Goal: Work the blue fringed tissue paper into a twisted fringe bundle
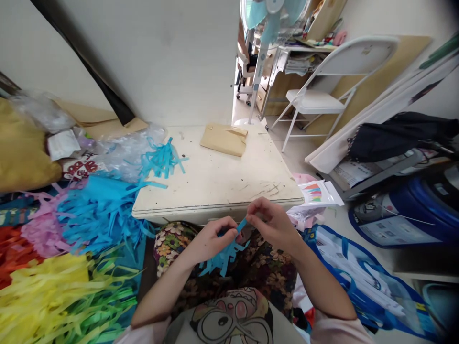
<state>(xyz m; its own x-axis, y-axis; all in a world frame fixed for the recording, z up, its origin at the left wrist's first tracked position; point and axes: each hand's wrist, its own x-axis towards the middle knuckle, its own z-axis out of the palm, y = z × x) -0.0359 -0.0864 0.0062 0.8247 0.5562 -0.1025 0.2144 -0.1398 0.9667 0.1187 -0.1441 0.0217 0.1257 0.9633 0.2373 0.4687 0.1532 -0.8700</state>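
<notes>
Over my lap, both hands pinch a blue fringed paper tassel (pixel 222 260). My left hand (pixel 218 237) grips it with thumb and forefinger, its cut strips dangling below. The twisted upper end of the tassel runs up to my right hand (pixel 268 220), whose fingertips close on it. Another blue fringed tassel (pixel 163 160) lies on the white tabletop (pixel 186 191), near its left edge. A folded brown cardboard piece (pixel 224 140) rests further back on the same top.
To the left are piled blue fringed paper (pixel 100 210), pink fringe (pixel 45 224), yellow fringe (pixel 50 286) and clear plastic bags (pixel 122 148). On the right stand a white folding chair (pixel 319 100), a blue barrel (pixel 412 210) and a blue-edged bag (pixel 358 272). A fan (pixel 272 28) stands behind.
</notes>
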